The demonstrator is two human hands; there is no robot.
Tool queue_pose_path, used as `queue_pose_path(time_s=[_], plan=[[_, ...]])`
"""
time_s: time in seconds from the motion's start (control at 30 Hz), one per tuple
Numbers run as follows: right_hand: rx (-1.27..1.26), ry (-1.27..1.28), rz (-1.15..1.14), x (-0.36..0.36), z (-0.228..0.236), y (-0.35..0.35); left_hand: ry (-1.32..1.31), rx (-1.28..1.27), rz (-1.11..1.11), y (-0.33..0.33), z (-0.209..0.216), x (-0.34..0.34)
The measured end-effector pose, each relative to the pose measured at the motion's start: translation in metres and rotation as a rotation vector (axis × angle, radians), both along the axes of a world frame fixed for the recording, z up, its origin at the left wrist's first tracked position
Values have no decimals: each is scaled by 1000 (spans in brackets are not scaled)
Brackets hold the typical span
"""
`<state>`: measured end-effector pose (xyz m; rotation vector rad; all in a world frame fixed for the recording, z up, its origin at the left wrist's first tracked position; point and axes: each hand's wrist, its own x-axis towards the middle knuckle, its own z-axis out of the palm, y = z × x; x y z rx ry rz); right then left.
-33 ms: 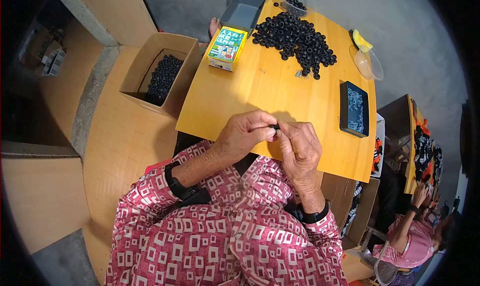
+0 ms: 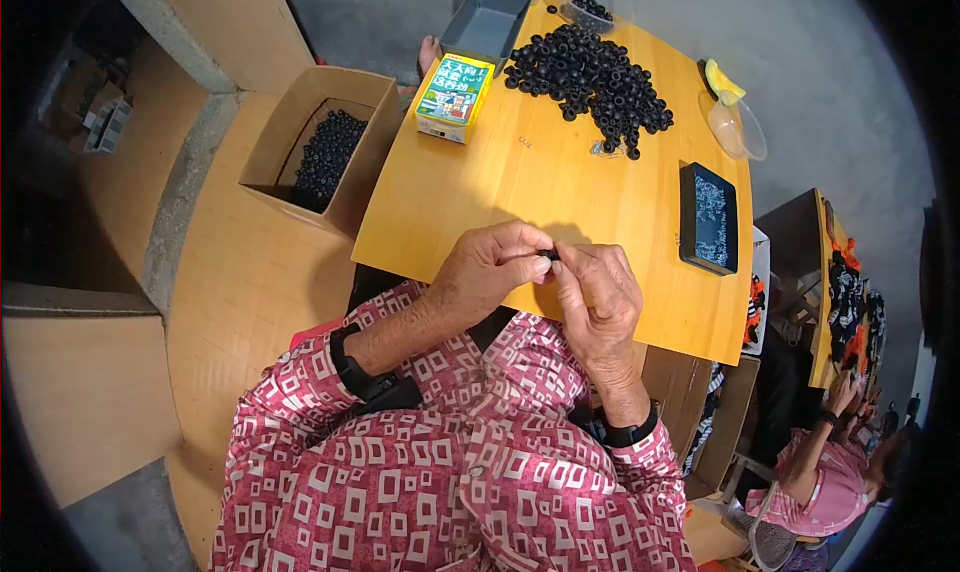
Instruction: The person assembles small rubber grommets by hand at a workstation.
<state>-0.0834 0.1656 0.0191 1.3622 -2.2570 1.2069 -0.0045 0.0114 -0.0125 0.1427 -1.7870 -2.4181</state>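
The left hand (image 2: 490,272) and the right hand (image 2: 600,297) meet over the near edge of the yellow table (image 2: 520,187). Their fingertips touch, and both pinch one small black ring (image 2: 553,256) between them. The ring is mostly hidden by the fingers, so only a bit of it shows. The left hand is curled narrow around it, with the thumb pressed to the fingers. The right hand is also closed narrow, with its fingers bent in toward the ring. Both arms wear pink sleeves with white squares, and each wrist has a black band. On the far side of the table lies a big pile of black rings (image 2: 592,82). To the left of the pile sits a green and yellow box (image 2: 455,97). Just past that box is a grey tray (image 2: 487,22). On the right side of the table lies a flat black tray (image 2: 708,217) with small shiny bits in it. Near the far right edge is a clear dish (image 2: 738,130) with something yellow beside it. Left of the table, lower down, stands an open cardboard box (image 2: 318,152) with more black rings inside. Far off at the right, another person in pink (image 2: 830,477) sits at another table.
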Motion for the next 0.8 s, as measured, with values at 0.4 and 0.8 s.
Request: queue_pose_path(time_s=[0.4,0.8], plan=[[44,160,-31,1,-1,-9,-40,-19,22,-4,3,-3],[95,196,-5,-7,3,-9,-41,-4,70,-3,2,-3]])
